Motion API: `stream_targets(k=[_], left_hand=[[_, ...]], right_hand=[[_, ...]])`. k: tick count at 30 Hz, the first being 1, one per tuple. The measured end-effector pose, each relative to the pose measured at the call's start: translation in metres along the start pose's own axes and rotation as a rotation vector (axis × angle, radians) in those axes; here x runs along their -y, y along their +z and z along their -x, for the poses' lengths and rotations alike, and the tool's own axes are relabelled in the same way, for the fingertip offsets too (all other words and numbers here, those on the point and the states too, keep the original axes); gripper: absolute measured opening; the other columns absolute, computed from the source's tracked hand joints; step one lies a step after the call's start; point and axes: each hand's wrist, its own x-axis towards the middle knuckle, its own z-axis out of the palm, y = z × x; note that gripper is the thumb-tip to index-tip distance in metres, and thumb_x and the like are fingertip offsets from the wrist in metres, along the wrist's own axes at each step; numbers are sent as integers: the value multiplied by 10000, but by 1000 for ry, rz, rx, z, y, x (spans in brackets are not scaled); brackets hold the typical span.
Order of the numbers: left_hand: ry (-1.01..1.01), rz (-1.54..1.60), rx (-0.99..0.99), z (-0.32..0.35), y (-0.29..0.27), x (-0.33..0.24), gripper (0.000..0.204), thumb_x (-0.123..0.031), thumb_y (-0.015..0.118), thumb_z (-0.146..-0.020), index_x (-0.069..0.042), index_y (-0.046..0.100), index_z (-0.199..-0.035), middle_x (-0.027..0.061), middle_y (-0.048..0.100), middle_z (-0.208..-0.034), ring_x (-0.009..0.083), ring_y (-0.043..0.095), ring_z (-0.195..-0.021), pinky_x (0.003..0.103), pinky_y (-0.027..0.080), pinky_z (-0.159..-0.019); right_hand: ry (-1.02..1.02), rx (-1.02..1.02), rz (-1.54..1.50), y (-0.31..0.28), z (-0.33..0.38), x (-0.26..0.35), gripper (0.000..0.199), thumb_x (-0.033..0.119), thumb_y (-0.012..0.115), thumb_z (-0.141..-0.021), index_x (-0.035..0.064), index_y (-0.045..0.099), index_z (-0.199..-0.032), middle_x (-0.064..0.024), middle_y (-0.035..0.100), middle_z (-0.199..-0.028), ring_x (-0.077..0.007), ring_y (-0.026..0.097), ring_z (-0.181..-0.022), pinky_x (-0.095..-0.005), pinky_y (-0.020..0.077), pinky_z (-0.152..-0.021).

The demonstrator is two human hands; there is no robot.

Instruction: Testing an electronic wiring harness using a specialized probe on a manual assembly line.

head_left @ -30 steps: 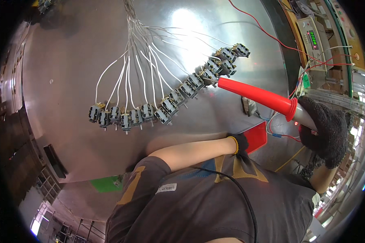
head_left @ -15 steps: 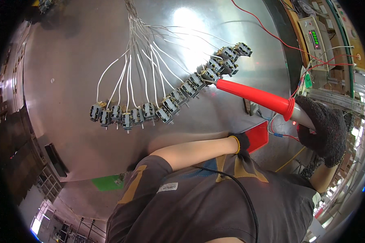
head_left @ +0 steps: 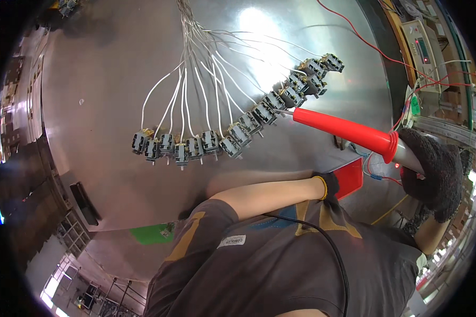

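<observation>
My right hand (head_left: 433,169), in a dark knit glove, is closed around the pale handle of a red high-voltage test probe (head_left: 344,128). Its thin metal tip reaches a small grey-and-black electrical switch (head_left: 263,112) in the middle of a slanting row; whether the two touch is hard to tell. Several similar switches (head_left: 194,148) lie to the left and up to the right, with white wires (head_left: 206,100) running to a bundle at the top. My left hand (head_left: 329,186), also gloved, rests low by a red bin (head_left: 350,178), its fingers hidden.
A metal worktop (head_left: 106,95) lies under the switches. At the right stands a beige tester (head_left: 423,50) with a display, red leads (head_left: 378,50) trailing from it. A dark bar (head_left: 84,203) sits near the worktop's left front edge; a green patch (head_left: 152,235) shows below.
The whole view has shifted, so everything sits further right. The probe tip has moved left along the row to a neighbouring switch. The tester's green digits have gone dark, with red light showing.
</observation>
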Motion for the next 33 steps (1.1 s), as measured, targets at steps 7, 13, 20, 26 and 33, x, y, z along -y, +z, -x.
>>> stream_targets(k=[7,13,20,26,33], left_hand=[[40,-76,15,-9,15,3,670,-676,554,-879,-65,759,-1062,179,737,-1073,424,654,-1030,622,436,-945],[35,-88,-50,-13,21,4,677,-666,514,-912,-60,740,-1112,178,732,-1114,431,654,-1050,613,422,-990],[40,-175,-16,-10,14,3,685,-671,503,-911,-66,746,-1122,167,739,-1113,430,647,-1103,607,398,-1025],[120,-227,-26,-11,17,5,452,-477,744,-781,-77,786,-986,168,751,-1017,354,709,-993,491,556,-852],[45,-112,21,-11,15,2,411,-425,597,-898,-88,760,-1069,160,744,-1100,392,683,-1063,609,435,-995]], right_hand=[[-13,7,24,1,0,2,624,46,734,-632,129,681,-1248,-147,732,-1065,-357,722,-930,-458,568,-814],[-68,-30,64,2,-3,3,637,127,777,-643,155,675,-1271,-115,741,-1024,-306,727,-873,-427,548,-790],[-31,25,90,4,2,3,651,156,802,-662,155,662,-1298,-104,741,-1076,-285,728,-919,-415,533,-841],[-29,-2,26,0,3,5,641,46,752,-629,148,687,-1259,-127,736,-1090,-345,724,-951,-443,577,-818],[-7,68,1,1,-5,16,620,67,764,-625,145,691,-1236,-119,743,-1047,-343,728,-919,-444,574,-811]])
